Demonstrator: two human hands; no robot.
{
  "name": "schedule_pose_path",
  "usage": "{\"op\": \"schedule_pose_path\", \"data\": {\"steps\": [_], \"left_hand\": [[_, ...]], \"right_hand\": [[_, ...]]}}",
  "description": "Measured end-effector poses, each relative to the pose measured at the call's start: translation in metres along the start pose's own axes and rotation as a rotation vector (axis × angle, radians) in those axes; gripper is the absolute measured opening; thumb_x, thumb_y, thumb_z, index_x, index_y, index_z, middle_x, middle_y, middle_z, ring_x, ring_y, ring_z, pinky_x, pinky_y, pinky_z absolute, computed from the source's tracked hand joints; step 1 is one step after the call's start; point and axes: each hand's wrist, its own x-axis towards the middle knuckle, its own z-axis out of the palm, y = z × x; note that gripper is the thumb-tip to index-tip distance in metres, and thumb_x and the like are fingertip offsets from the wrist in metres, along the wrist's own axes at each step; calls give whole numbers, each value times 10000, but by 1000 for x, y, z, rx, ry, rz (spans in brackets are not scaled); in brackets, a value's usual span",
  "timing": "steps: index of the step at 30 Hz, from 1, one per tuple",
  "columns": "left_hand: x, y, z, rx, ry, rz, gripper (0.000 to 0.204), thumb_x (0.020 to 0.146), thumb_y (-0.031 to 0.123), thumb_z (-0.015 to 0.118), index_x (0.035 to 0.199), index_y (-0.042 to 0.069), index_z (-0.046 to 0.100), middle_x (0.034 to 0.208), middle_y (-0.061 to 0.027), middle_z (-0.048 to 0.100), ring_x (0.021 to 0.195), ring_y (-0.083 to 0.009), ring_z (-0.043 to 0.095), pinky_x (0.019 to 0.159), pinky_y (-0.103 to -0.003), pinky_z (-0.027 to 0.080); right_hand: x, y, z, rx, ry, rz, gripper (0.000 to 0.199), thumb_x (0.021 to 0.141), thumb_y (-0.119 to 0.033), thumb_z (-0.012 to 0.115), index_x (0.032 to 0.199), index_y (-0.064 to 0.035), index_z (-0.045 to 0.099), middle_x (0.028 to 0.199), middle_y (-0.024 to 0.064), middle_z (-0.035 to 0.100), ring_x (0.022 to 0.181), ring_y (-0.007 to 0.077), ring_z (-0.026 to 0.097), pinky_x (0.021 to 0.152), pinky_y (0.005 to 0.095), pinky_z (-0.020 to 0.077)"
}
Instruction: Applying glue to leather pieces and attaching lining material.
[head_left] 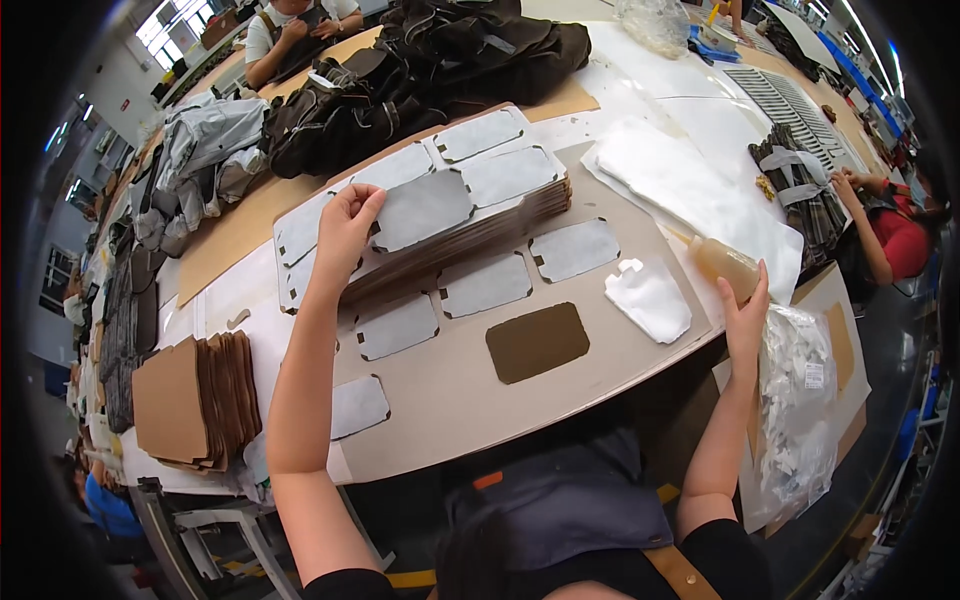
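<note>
My left hand (350, 215) pinches a grey panel (425, 210) with notched corners by its left edge. It is raised in front of a thick stack of brown-edged boards (540, 203) topped with similar grey panels (510, 175). My right hand (743, 305) is closed round a translucent yellowish bottle (725, 265), tilted with its narrow end toward the board. Between my hands, grey panels (485, 283) lie in a row on a beige board (600, 375). A dark brown panel (538, 343) lies nearer me. White cut pieces (648, 300) sit to its right.
Brown card pieces (195, 400) are stacked at left. Dark garments (430, 75) are heaped at the back, beside light grey ones (210, 150). White sheets (700, 190) and a clear plastic bag (800, 400) lie at right. Other people (900, 230) work around the table.
</note>
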Motion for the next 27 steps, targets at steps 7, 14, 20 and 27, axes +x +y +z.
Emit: {"op": "schedule_pose_path", "data": {"steps": [7, 14, 20, 27], "left_hand": [[13, -20, -1, 389, 149, 236, 157, 962, 174, 697, 1020, 30, 716, 844, -49, 716, 716, -122, 582, 696, -296, 491], [2, -11, 12, 855, 328, 652, 142, 853, 39, 723, 977, 106, 736, 1046, -33, 672, 1033, -259, 607, 895, -382, 458], [4, -6, 15, 976, 265, 861, 337, 781, -104, 605, 1028, 91, 725, 1084, -43, 671, 1109, -258, 599, 962, -409, 424], [-6, 3, 48, 944, 35, 858, 438, 782, -112, 541, 1147, 57, 713, 1175, -83, 678, 1173, -292, 585, 1051, -419, 414]], "right_hand": [[5, -1, -3, 123, -9, 24, 715, 874, -295, 841, 1440, -36, 488, 1302, 152, 592, 1182, 249, 587, 1047, 361, 448], [-5, -29, -1, 413, 138, -145, 660, 852, -148, 859, 1360, -38, 453, 1278, 109, 571, 1184, 200, 552, 1042, 339, 442], [-14, -44, -13, 710, 230, -145, 565, 948, -123, 770, 1389, -29, 429, 1309, 95, 560, 1222, 181, 549, 1095, 313, 411], [-32, -53, -21, 1077, 111, 2, 524, 984, -208, 731, 1390, -20, 459, 1344, 111, 564, 1278, 218, 561, 1111, 398, 466]]}}
